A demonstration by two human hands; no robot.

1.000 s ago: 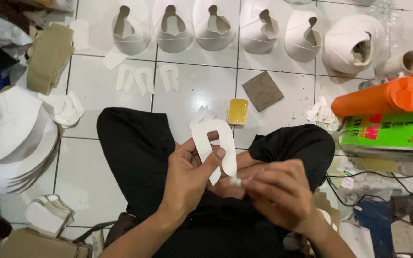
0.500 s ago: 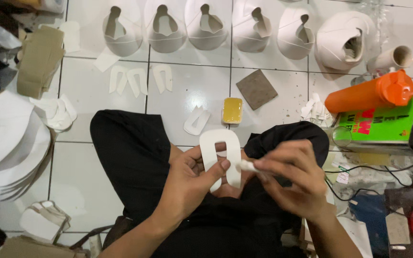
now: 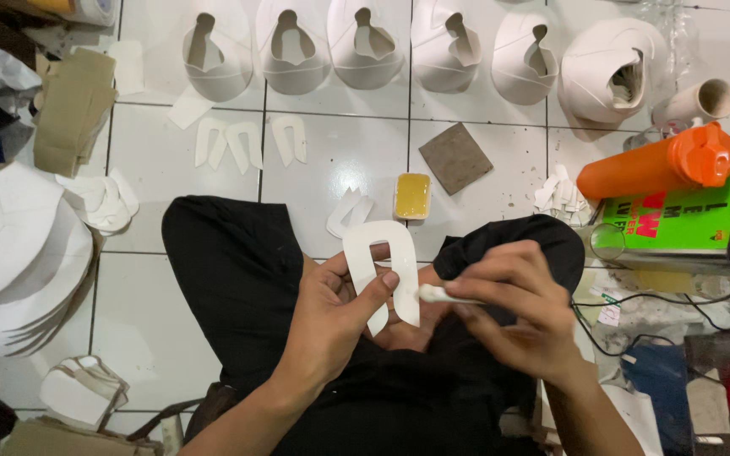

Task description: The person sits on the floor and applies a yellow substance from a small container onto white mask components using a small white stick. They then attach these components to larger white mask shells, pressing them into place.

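Right in the lap, over black trousers (image 3: 230,270), sits a white U-shaped cut piece (image 3: 379,262), flat and thin, its arch pointing away from the person and its two legs pointing back toward the body. The left hand (image 3: 335,317) is closed on it, thumb pressed across the left leg and fingers curled behind. The right hand (image 3: 517,308) pinches a small white applicator (image 3: 437,294), fingers drawn in tight around it, its rounded tip just beside the right leg of the piece; whether it touches I cannot tell.

Just past the knees, on the white tiled floor (image 3: 340,160), lies one more white cut piece (image 3: 348,211), beside a small yellow block (image 3: 412,195) and a brown square pad (image 3: 455,158). Further left, three white U-shaped pieces (image 3: 247,142) lie in a row. Off to the right, an orange bottle (image 3: 661,165) rests on its side across a green tin (image 3: 678,221), with a white tube (image 3: 699,103) behind it.

On the left a stack of white shoe uppers (image 3: 23,262) is piled up, and tan cut pieces (image 3: 69,110) lie above it.

Along the far edge, six white shoe uppers (image 3: 365,46) stand in a line; the rightmost one is bulkier.
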